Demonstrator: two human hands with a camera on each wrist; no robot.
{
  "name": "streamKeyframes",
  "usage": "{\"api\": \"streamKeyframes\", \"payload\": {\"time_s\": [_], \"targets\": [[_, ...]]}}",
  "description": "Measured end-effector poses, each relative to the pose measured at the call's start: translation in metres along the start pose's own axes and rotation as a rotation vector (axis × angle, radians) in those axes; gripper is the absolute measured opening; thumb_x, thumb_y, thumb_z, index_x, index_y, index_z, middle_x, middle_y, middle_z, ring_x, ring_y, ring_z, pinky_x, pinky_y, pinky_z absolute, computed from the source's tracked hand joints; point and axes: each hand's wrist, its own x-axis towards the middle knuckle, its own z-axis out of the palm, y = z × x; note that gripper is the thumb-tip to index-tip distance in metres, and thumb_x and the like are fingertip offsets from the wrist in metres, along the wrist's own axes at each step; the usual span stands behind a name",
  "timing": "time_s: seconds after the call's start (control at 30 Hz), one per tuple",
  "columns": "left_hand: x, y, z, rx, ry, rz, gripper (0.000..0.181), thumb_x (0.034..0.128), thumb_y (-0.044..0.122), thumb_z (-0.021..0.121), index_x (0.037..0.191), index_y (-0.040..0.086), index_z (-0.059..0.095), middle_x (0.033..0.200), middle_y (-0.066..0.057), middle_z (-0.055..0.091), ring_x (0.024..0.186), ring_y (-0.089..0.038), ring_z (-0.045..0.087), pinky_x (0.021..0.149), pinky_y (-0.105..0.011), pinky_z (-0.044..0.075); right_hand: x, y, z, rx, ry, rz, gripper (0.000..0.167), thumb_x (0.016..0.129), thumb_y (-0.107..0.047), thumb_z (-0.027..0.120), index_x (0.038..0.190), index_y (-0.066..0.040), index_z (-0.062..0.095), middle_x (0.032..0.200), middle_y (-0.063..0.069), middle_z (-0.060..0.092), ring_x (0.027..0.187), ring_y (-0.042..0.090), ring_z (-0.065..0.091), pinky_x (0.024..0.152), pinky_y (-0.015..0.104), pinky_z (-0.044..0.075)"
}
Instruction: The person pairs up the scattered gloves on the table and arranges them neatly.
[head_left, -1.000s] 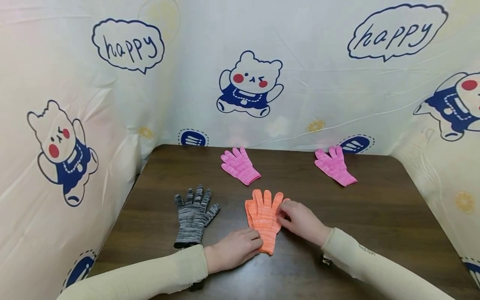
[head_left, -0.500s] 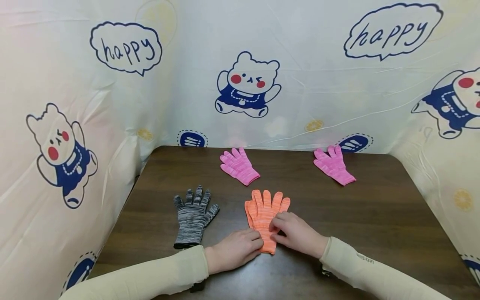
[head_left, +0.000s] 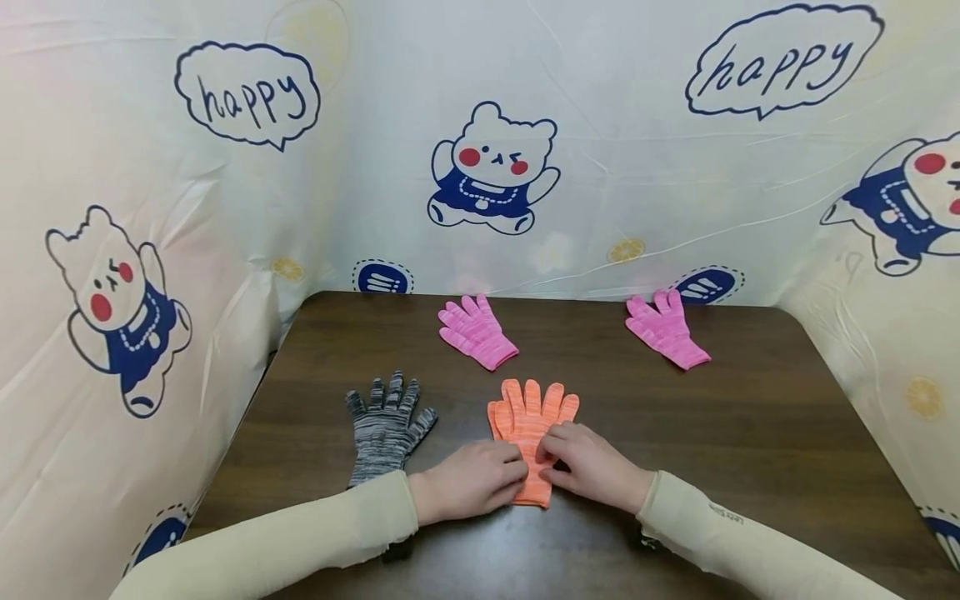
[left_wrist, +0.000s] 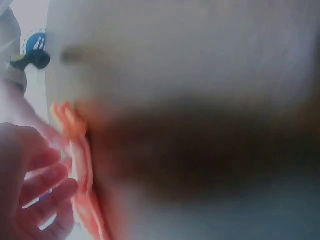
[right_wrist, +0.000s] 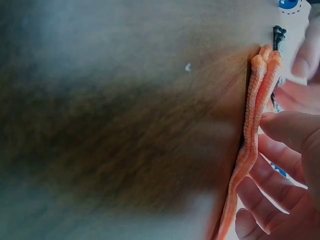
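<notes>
Gloves (head_left: 529,423), stacked and orange, lie between left hand (head_left: 474,479) and right hand (head_left: 597,467), both relaxed, loosely bent fingers resting at opposite edges. Left of the left hand lies a grey glove (head_left: 381,442); beyond both, pink gloves (head_left: 480,333) near the far edge of the table (head_left: 727,425), which stretches rightward.

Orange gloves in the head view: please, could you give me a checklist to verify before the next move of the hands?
1. Orange gloves stacked evenly: not ok, a second orange edge shows at the left.
2. Upper glove's fingers spread, not folded: ok.
3. Left hand gripping the cuff end: cannot tell, its fingertips are unclear.
4. Right hand at the gloves: ok, it is beside and partly over them.
5. Gray glove apart from the orange ones: ok.
6. Pink gloves paired: not ok, they lie apart.
</notes>
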Motion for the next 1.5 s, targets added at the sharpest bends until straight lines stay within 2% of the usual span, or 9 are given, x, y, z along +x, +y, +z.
{"api": "streamKeyframes", "payload": {"time_s": [0.2,0.37,0.53,0.77,1.07,1.37,1.5], "targets": [[0.018,-0.017,-0.017,0.022,-0.048,-0.085,0.012,0.1049,0.026,0.063,0.109,0.019,0.071,0.101,0.004,0.065,0.092,-0.011,0.061,0.086,-0.029,0.053,0.001,0.002,0.000,-0.006,-0.017,0.011,0.013,0.093,-0.023,0.080,0.097,-0.019,0.068,0.092,-0.009,0.061,0.083,0.007,0.054,0.078,0.029,0.050],[0.034,-0.036,-0.022,0.030,-0.073,-0.176,0.014,0.1048,0.027,0.063,0.111,0.018,0.071,0.102,0.002,0.065,0.092,-0.014,0.059,0.086,-0.031,0.054,0.001,0.003,0.000,0.002,-0.010,0.005,0.014,0.092,-0.021,0.080,0.098,-0.018,0.068,0.094,-0.008,0.061,0.085,0.008,0.055,0.079,0.030,0.050],[0.048,-0.054,-0.018,0.065,-0.072,-0.256,0.016,0.1033,0.029,0.066,0.114,0.017,0.071,0.102,0.000,0.065,0.091,-0.016,0.058,0.083,-0.032,0.054,0.001,0.004,0.003,0.002,-0.023,0.008,0.013,0.092,-0.022,0.080,0.098,-0.019,0.069,0.094,-0.009,0.061,0.085,0.008,0.054,0.081,0.031,0.050],[0.069,-0.074,-0.009,0.109,-0.043,-0.282,0.020,0.1024,0.029,0.067,0.117,0.015,0.072,0.101,-0.001,0.066,0.088,-0.017,0.060,0.075,-0.030,0.054,0.001,0.002,0.002,0.002,-0.028,0.011,0.012,0.092,-0.020,0.079,0.097,-0.019,0.069,0.093,-0.009,0.061,0.084,0.008,0.054,0.080,0.031,0.050],[0.088,-0.082,-0.008,0.083,-0.078,-0.348,0.017,0.0995,0.025,0.071,0.112,0.014,0.072,0.096,-0.001,0.063,0.083,-0.016,0.058,0.071,-0.029,0.051,0.000,0.000,0.001,0.003,-0.004,-0.010,0.011,0.093,-0.018,0.079,0.097,-0.018,0.069,0.094,-0.007,0.062,0.085,0.009,0.055,0.080,0.031,0.049],[0.094,-0.083,-0.004,0.055,-0.108,-0.421,0.019,0.0999,0.026,0.072,0.112,0.012,0.074,0.102,-0.004,0.068,0.096,-0.021,0.062,0.086,-0.037,0.051,-0.002,0.002,0.004,-0.030,0.030,-0.037,0.014,0.091,-0.019,0.081,0.098,-0.018,0.069,0.094,-0.007,0.062,0.087,0.010,0.056,0.080,0.031,0.050],[0.097,-0.083,-0.004,0.032,-0.099,-0.418,0.014,0.0993,0.026,0.073,0.106,0.013,0.070,0.099,-0.003,0.066,0.095,-0.022,0.060,0.085,-0.037,0.050,-0.002,0.001,0.003,-0.027,0.021,-0.028,0.013,0.091,-0.019,0.080,0.098,-0.018,0.069,0.094,-0.007,0.062,0.087,0.010,0.056,0.080,0.032,0.050]]}}
